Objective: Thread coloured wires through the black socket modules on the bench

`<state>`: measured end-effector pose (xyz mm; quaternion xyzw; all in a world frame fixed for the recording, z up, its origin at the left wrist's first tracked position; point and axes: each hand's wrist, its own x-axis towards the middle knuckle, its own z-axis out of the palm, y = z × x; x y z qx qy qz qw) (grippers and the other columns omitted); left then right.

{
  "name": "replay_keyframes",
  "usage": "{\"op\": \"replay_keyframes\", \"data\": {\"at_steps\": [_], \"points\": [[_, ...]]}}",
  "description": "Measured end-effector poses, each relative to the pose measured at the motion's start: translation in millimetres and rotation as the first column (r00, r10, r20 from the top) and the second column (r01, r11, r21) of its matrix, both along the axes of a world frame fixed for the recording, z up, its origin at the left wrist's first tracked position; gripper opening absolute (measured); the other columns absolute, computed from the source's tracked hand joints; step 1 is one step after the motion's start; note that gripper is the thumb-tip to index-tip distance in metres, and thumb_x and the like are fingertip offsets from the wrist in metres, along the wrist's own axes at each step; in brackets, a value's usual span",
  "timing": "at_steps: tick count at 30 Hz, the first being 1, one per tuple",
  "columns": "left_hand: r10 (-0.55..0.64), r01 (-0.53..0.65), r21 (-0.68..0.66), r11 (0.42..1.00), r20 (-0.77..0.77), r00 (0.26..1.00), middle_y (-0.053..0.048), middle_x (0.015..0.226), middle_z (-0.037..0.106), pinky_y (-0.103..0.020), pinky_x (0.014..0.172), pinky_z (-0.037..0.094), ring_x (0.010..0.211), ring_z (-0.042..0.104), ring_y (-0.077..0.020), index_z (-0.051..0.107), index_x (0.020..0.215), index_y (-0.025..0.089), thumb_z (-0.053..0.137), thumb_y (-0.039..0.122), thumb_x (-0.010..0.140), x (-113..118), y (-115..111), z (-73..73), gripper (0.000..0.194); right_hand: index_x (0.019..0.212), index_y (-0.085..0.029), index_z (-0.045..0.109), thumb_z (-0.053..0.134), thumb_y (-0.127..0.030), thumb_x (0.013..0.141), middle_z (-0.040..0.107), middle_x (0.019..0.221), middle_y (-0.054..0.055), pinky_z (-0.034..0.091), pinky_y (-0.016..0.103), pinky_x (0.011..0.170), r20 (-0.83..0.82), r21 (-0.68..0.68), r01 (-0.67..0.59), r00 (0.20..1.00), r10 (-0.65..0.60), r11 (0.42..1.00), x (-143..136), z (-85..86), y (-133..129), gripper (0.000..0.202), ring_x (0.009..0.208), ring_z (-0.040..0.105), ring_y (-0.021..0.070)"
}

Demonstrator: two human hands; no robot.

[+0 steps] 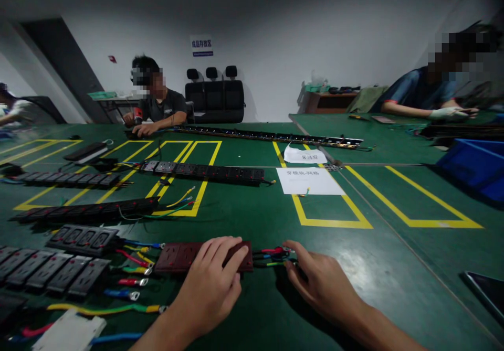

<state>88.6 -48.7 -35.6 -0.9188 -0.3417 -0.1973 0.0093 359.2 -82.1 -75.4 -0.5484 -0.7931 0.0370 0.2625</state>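
A dark red socket strip (177, 256) lies on the green table in front of me. My left hand (216, 272) grips its right part from above, with the fingers over the sockets and hiding some of them. From the strip's right end come red, black and yellow-green wires (271, 257) with metal lugs. Thumb and forefinger of my right hand (321, 280) are closed on the ends of these wires. Left of the red strip lie a black socket strip (84, 240) and a grey-black one (51, 269), with several lugged wires (136, 283) in red, blue and yellow-green.
More socket strips (205, 172) lie across the table. Paper sheets (311, 183) rest by yellow tape outlines. A blue bin (472, 170) and a dark flat device (486, 290) are at the right. Two co-workers sit across the table; another person is at far left.
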Motion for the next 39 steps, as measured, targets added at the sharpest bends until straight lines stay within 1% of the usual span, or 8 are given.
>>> {"op": "replay_keyframes", "data": {"at_steps": [8, 13, 21, 26, 34, 39], "points": [[-0.011, 0.011, 0.018, 1.000, 0.006, 1.000, -0.013, 0.136, 0.060, -0.055, 0.102, 0.053, 0.123, 0.057, -0.0287, 0.055, 0.137, 0.018, 0.046, 0.009, 0.091, -1.5, 0.6, -1.4, 0.048, 0.119, -0.016, 0.059, 0.041, -0.027, 0.099, 0.069, 0.063, 0.000, 0.035, 0.027, 0.048, -0.010, 0.004, -0.011, 1.000, 0.011, 1.000, -0.1, -1.5, 0.1, 0.029, 0.047, 0.063, 0.0157], [-0.017, 0.017, 0.035, 0.999, 0.018, 1.000, -0.013, 0.136, 0.061, -0.054, 0.102, 0.053, 0.123, 0.058, -0.0283, 0.056, 0.137, 0.019, 0.047, 0.011, 0.091, -2.3, 0.4, -1.2, 0.047, 0.118, -0.016, 0.059, 0.043, -0.026, 0.099, 0.069, 0.064, 0.000, 0.035, 0.027, 0.048, -0.006, 0.030, -0.009, 1.000, 0.009, 1.000, -0.3, -1.6, 0.1, 0.027, 0.047, 0.063, 0.0158], [-0.009, 0.009, 0.013, 1.000, -0.006, 1.000, -0.013, 0.137, 0.060, -0.055, 0.102, 0.054, 0.124, 0.057, -0.0288, 0.054, 0.140, 0.019, 0.047, 0.010, 0.092, -2.6, 1.9, -4.1, 0.049, 0.120, -0.016, 0.058, 0.043, -0.025, 0.098, 0.067, 0.061, -0.002, 0.035, 0.027, 0.048, -0.008, 0.053, -0.013, 1.000, 0.014, 0.998, -1.0, -3.4, 1.4, 0.028, 0.046, 0.063, 0.0158], [-0.006, 0.006, 0.011, 1.000, -0.014, 1.000, -0.012, 0.138, 0.060, -0.054, 0.102, 0.054, 0.124, 0.057, -0.0285, 0.054, 0.140, 0.020, 0.048, 0.010, 0.090, -3.5, 1.6, -4.3, 0.051, 0.118, -0.016, 0.058, 0.042, -0.025, 0.098, 0.067, 0.061, -0.001, 0.034, 0.027, 0.047, -0.013, 0.044, -0.020, 1.000, 0.020, 0.999, -1.0, -3.2, 1.6, 0.027, 0.045, 0.062, 0.0152], [-0.013, 0.013, 0.035, 0.999, 0.005, 1.000, -0.012, 0.136, 0.062, -0.053, 0.102, 0.054, 0.123, 0.059, -0.0280, 0.056, 0.138, 0.020, 0.048, 0.011, 0.091, -3.1, 3.1, -3.7, 0.049, 0.118, -0.016, 0.059, 0.042, -0.025, 0.098, 0.069, 0.063, 0.000, 0.035, 0.025, 0.048, -0.016, 0.036, -0.011, 1.000, 0.011, 0.999, -1.7, -1.3, 1.5, 0.027, 0.046, 0.062, 0.0143], [-0.019, 0.018, 0.042, 0.999, 0.012, 1.000, -0.013, 0.136, 0.061, -0.053, 0.100, 0.055, 0.122, 0.059, -0.0284, 0.056, 0.138, 0.019, 0.048, 0.011, 0.091, -2.5, 2.9, -2.7, 0.048, 0.117, -0.016, 0.060, 0.043, -0.026, 0.098, 0.068, 0.061, -0.001, 0.033, 0.026, 0.048, -0.012, 0.041, -0.002, 1.000, 0.003, 0.999, -1.9, -1.2, 1.5, 0.028, 0.045, 0.062, 0.0149]]}}
